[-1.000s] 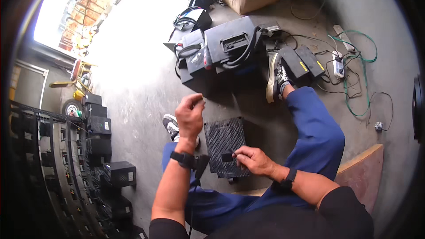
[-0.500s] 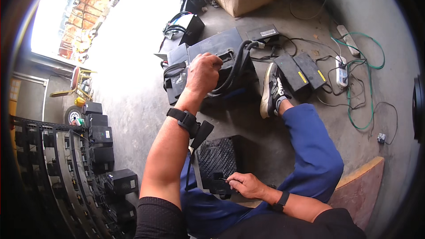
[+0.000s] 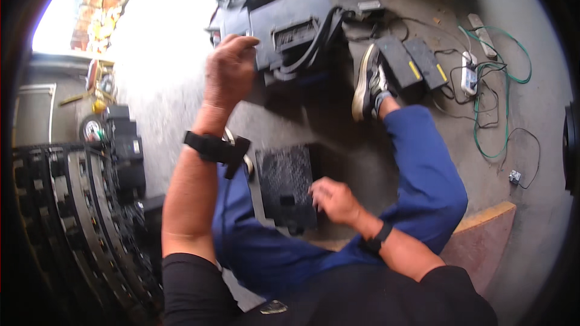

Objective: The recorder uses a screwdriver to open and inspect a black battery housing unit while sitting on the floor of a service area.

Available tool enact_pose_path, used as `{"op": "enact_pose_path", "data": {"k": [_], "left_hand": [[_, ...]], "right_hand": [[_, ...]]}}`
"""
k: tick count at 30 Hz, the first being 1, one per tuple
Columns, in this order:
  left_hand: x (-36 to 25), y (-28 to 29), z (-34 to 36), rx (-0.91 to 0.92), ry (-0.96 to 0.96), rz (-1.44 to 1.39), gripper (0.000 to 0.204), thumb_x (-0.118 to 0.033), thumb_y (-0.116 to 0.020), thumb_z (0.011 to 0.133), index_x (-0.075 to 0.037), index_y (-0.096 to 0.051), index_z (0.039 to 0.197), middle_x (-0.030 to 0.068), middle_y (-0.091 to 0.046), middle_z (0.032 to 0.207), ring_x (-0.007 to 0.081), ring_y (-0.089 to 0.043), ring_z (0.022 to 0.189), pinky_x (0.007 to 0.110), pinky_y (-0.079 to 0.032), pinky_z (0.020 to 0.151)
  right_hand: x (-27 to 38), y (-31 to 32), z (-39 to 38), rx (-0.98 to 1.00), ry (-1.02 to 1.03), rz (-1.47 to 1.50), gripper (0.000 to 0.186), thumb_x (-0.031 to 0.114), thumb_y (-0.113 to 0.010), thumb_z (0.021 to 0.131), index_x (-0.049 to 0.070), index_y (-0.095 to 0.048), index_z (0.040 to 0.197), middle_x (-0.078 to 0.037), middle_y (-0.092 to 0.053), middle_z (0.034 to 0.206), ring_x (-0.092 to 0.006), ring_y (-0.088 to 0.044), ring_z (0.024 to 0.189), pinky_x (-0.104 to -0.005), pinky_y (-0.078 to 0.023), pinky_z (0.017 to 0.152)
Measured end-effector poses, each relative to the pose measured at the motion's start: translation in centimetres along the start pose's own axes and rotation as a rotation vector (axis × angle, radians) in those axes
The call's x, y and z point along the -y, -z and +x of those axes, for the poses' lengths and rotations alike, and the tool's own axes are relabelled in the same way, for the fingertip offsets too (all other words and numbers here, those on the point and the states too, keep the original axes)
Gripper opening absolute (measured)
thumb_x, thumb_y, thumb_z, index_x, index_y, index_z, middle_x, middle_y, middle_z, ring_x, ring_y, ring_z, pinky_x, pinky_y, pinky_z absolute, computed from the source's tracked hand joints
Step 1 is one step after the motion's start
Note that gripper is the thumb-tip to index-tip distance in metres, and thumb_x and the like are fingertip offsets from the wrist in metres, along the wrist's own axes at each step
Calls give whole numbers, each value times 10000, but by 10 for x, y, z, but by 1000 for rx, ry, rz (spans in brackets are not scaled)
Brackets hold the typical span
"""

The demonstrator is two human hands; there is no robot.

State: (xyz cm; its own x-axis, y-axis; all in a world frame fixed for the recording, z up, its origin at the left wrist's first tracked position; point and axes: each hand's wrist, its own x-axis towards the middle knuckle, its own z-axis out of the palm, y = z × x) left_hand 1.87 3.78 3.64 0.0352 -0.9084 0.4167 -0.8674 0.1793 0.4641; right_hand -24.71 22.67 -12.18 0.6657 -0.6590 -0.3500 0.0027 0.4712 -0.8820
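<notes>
My left hand (image 3: 231, 69), fingers curled in, is at the left part of a large dark box-shaped battery case (image 3: 290, 9). Blur and the hand itself hide whether anything is between its fingers. Beside it, a slotted recess (image 3: 295, 35) shows in the case, and a thick black corrugated cable (image 3: 323, 39) loops over the right side. Lower down, my right hand (image 3: 335, 200) has its fingers bent together, blurred, just right of a flat black textured box (image 3: 284, 184) between my legs. What it holds, if anything, cannot be made out.
Two black boxes with yellow labels (image 3: 399, 63) lie beyond my shoe (image 3: 370, 81). Power strips (image 3: 469, 73) and a green cable (image 3: 507, 108) trail along the right wall. Stacked black boxes (image 3: 125, 157) and a dark rack (image 3: 78, 205) stand left. A board (image 3: 483, 247) is at lower right.
My left hand has moved left off the recess in the case. My right hand has risen and shifted slightly right; the thin tool seen in it before no longer shows. The view has shifted.
</notes>
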Motion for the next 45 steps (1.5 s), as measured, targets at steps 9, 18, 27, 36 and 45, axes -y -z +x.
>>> {"op": "enact_pose_path", "data": {"k": [9,18,27,36,45], "left_hand": [[77,74,-189,288,606,-8,280,-205,-736,916,-14,-753,1120,153,-772,986,204,-730,875,330,-563,809],[62,72,-217,260,473,-58,273,-222,-761,896,-28,-750,1087,171,-759,960,273,-742,904,366,-570,833],[80,53,-219,391,197,-120,331,-248,-733,899,23,-737,1090,220,-746,1048,315,-725,946,389,-553,867],[106,36,-221,470,204,-231,309,-186,-712,908,64,-699,1089,184,-738,1003,268,-698,956,377,-540,872],[148,39,-241,595,474,-232,329,-211,-698,938,58,-677,1127,82,-684,867,146,-622,737,293,-512,660]], "right_hand": [[-65,83,58,-500,-139,-122,170,127,-605,987,-21,-676,1030,-68,-700,822,-129,-676,690,-283,-542,640],[51,47,35,-424,316,201,99,120,-641,1015,21,-632,1012,-71,-676,855,-160,-687,726,-303,-587,686],[297,75,-155,-662,1044,-479,157,158,-601,1043,8,-650,1045,-87,-709,873,-185,-690,808,-335,-550,800],[129,238,-361,-1135,209,-1008,165,183,-706,918,26,-703,968,-49,-689,708,-121,-663,639,-322,-524,600],[-100,239,-426,-1082,-418,-800,187,179,-705,899,2,-649,878,-101,-652,681,-173,-653,594,-360,-509,563]]}}
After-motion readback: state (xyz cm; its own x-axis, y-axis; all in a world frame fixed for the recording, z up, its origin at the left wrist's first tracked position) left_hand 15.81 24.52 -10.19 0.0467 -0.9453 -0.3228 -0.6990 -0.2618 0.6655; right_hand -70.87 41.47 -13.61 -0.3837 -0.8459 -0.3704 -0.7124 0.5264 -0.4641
